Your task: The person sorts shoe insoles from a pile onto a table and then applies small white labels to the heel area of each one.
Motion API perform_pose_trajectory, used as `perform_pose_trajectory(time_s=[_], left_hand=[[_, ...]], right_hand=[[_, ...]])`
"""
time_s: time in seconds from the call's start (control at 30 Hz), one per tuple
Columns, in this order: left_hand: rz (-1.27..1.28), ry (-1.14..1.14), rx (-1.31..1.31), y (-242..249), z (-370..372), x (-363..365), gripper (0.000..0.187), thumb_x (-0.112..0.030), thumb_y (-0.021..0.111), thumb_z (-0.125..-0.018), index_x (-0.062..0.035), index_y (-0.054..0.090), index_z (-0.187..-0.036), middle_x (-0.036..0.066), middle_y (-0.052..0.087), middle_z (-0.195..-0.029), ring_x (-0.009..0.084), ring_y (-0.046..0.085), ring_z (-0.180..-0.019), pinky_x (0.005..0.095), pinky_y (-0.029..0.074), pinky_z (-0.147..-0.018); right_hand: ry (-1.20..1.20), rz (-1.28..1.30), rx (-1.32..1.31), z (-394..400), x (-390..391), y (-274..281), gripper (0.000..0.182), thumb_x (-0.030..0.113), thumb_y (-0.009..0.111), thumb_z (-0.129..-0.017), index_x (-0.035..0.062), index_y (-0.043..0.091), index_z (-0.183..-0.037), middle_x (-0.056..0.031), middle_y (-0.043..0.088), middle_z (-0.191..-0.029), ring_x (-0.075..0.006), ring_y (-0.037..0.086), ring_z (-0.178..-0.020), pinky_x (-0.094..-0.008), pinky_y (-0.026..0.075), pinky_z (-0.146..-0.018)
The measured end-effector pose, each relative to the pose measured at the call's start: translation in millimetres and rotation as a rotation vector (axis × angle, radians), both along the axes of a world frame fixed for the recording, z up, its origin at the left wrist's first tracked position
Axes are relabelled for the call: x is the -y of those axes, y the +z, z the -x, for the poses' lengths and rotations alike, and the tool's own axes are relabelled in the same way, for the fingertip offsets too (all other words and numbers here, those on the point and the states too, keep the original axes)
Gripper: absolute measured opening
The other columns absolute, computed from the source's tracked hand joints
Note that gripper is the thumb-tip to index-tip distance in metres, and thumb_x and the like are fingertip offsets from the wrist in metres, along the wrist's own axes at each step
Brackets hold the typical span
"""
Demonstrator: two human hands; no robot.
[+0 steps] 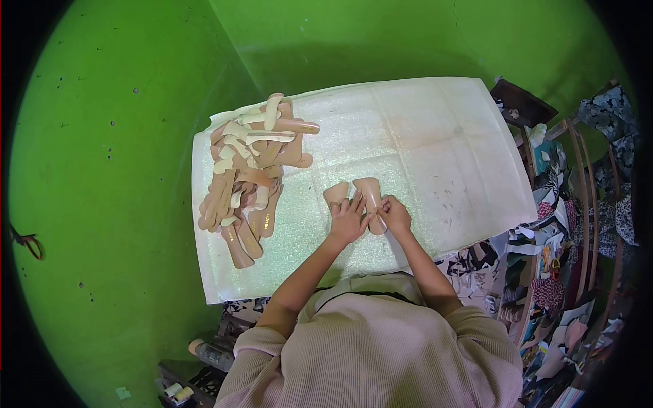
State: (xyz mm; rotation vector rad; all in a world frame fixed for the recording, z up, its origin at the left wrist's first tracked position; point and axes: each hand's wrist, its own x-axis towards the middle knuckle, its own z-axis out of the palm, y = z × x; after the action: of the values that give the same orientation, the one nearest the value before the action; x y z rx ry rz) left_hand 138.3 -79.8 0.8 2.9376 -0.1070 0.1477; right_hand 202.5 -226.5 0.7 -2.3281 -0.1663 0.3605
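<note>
Two tan shoe insoles lie side by side on the covered table in front of me. My left hand rests with its fingers stretched out over the left insole, hiding its lower part. Its thumb reaches to the right insole. My right hand is closed, with thumb and finger pinching the right-hand edge of that right insole near its narrow middle. A big heap of tan insoles, some with gold lettering, lies at the left of the table. Cream-coloured pieces are mixed in among them.
The table has a whitish, shiny cover and stands against green walls. To the right is a wooden rack with fabric scraps. More scraps lie below the table edge. Thread spools sit at lower left.
</note>
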Motion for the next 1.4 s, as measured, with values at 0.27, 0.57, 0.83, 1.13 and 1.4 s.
perform_pose_trajectory(time_s=[0.27,0.57,0.83,1.13,1.4], left_hand=[[0.007,0.016,0.032,4,1,3,0.054,-0.043,0.041,-0.085,-0.0077,0.045,-0.126,0.009,0.033,-0.137,0.0253,0.043,-0.100,0.0452,0.030,-0.083],[0.106,0.185,0.060,31,20,-8,0.054,-0.037,0.047,-0.082,-0.0090,0.042,-0.127,0.008,0.029,-0.140,0.0273,0.043,-0.099,0.0472,0.029,-0.081],[0.153,0.566,0.101,25,73,-57,0.052,-0.030,0.051,-0.080,-0.0082,0.042,-0.126,0.008,0.033,-0.137,0.0265,0.041,-0.103,0.0492,0.026,-0.082],[0.060,0.946,0.213,-10,116,-118,0.054,-0.029,0.057,-0.075,-0.0075,0.043,-0.122,0.009,0.043,-0.121,0.0291,0.040,-0.104,0.0479,0.027,-0.082],[0.094,1.056,0.025,-6,118,-139,0.050,-0.031,0.059,-0.074,-0.0099,0.044,-0.116,0.009,0.044,-0.115,0.0272,0.041,-0.104,0.0471,0.029,-0.080]], right_hand=[[0.019,-0.012,0.163,6,-3,9,0.037,0.013,0.067,-0.070,0.0080,0.048,-0.100,-0.0103,0.050,-0.094,-0.0252,0.055,-0.083,-0.0349,0.046,-0.067],[0.126,-0.265,0.352,13,-21,23,0.032,0.007,0.062,-0.074,0.0029,0.047,-0.102,-0.0129,0.047,-0.096,-0.0258,0.054,-0.085,-0.0327,0.045,-0.068],[0.399,-0.413,0.224,45,-76,33,0.023,0.008,0.058,-0.078,0.0041,0.049,-0.099,-0.0118,0.047,-0.096,-0.0221,0.054,-0.077,-0.0303,0.044,-0.062],[0.607,-0.403,0.171,83,-104,39,0.022,0.007,0.059,-0.078,0.0049,0.051,-0.099,-0.0086,0.047,-0.090,-0.0144,0.044,-0.065,-0.0252,0.040,-0.061],[0.624,-0.393,0.068,92,-99,38,0.022,0.009,0.059,-0.080,0.0053,0.051,-0.100,-0.0083,0.048,-0.092,-0.0140,0.045,-0.065,-0.0250,0.041,-0.062]])
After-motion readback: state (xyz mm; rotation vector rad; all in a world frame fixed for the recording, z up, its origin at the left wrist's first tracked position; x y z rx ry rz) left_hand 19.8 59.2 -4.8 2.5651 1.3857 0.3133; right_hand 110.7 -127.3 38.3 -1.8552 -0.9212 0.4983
